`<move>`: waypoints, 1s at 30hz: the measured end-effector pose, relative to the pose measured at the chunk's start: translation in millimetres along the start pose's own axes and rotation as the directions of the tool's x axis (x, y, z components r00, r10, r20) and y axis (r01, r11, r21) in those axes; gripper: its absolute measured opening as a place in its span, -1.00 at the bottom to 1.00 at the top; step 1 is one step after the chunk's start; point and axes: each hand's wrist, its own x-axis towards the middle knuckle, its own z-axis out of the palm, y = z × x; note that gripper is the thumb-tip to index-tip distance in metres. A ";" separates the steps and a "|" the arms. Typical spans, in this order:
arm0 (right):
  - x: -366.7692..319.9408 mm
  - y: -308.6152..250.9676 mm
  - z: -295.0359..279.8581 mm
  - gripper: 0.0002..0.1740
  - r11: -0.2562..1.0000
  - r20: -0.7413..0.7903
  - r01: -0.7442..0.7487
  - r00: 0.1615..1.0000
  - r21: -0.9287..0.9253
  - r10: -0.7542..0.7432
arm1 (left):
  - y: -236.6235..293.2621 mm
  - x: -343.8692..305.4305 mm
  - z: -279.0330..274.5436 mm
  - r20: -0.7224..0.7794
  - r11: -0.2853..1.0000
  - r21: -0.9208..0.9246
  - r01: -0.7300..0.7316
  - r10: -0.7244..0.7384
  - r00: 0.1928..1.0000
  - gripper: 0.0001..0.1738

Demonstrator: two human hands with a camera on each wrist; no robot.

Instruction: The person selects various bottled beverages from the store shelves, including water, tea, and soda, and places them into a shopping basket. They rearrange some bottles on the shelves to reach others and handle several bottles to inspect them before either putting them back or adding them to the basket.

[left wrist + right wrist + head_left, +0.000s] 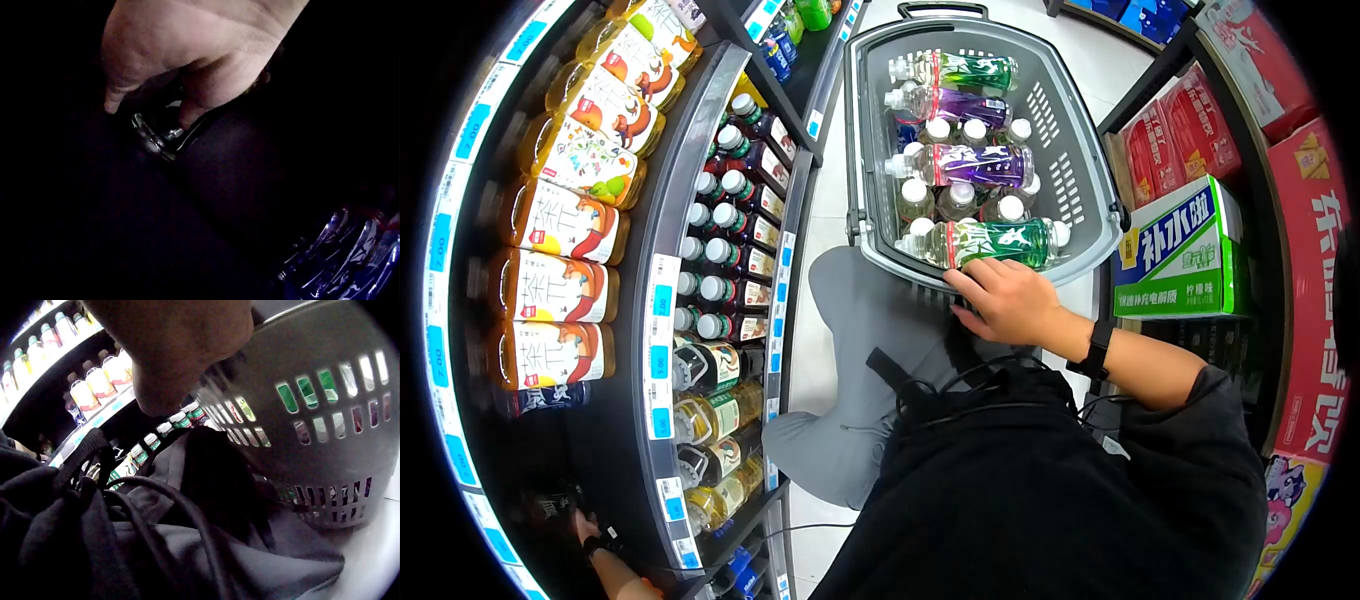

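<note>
My left hand (pixel 586 530) reaches deep into a dark lower shelf at the left. Its thumb and fingers grip a clear, dark-looking bottle (pixel 153 134), whose far part is hidden under the palm in the left wrist view. My right hand (pixel 1012 302) holds the near rim of a grey shopping basket (pixel 1090 235), fingers over the edge and thumb outside. Inside the basket, bottles with green labels (pixel 990 243) and purple labels (pixel 985 165) lie across several upright white-capped bottles (pixel 915 195).
Amber drink bottles (pixel 560 285) line the shelf above my left hand. Dark juice bottles (pixel 745 215) fill the neighbouring rack. A green-and-white carton (pixel 1175 250) and red cartons (pixel 1305 250) stand on the right. Purple-blue bottles (pixel 350 256) appear low in the left wrist view.
</note>
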 end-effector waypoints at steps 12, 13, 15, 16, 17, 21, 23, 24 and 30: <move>18.3 28.2 -8.8 -0.49 0.838 0.208 -0.376 0.925 0.396 0.317 | 103.0 -282.0 114.6 0.027 0.772 -0.547 -0.325 0.404 0.915 -0.60; 22.3 42.0 -9.2 -0.47 0.741 0.393 -0.522 0.842 0.423 0.369 | 109.5 -322.5 128.9 0.002 0.736 -0.530 -0.422 0.499 0.867 -0.60; 19.1 64.3 -6.4 -0.42 0.966 0.229 -0.247 0.947 0.071 0.225 | 110.3 -387.2 151.0 0.006 0.685 -0.490 -0.539 0.621 0.784 -0.64; 21.8 71.5 -8.8 -0.37 0.974 0.337 -0.223 0.915 -0.030 0.220 | 107.4 -416.9 162.4 0.017 0.684 -0.457 -0.569 0.646 0.763 -0.66; 21.8 78.7 -6.8 -0.29 0.983 0.397 -0.174 0.899 -0.059 0.183 | 103.9 -444.1 174.6 0.027 0.680 -0.425 -0.598 0.670 0.742 -0.68; 31.5 93.6 10.0 -0.23 0.944 0.587 -0.325 0.754 -0.058 0.296 | 86.4 -507.0 216.3 0.074 0.646 -0.480 -0.594 0.704 0.706 -0.76; 36.9 94.4 5.9 -0.20 0.918 0.625 -0.392 0.703 -0.058 0.340 | 84.4 -525.9 230.5 0.096 0.618 -0.543 -0.569 0.718 0.689 -0.79; 35.6 95.6 1.9 -0.19 0.900 0.606 -0.435 0.715 -0.006 0.349 | 86.3 -535.1 233.8 0.118 0.611 -0.557 -0.562 0.728 0.675 -0.79; 56.2 76.3 -51.8 -0.30 0.751 0.348 -0.524 0.846 0.401 0.404 | 95.0 -571.0 236.6 0.380 0.711 -0.582 -0.396 0.667 0.641 -0.84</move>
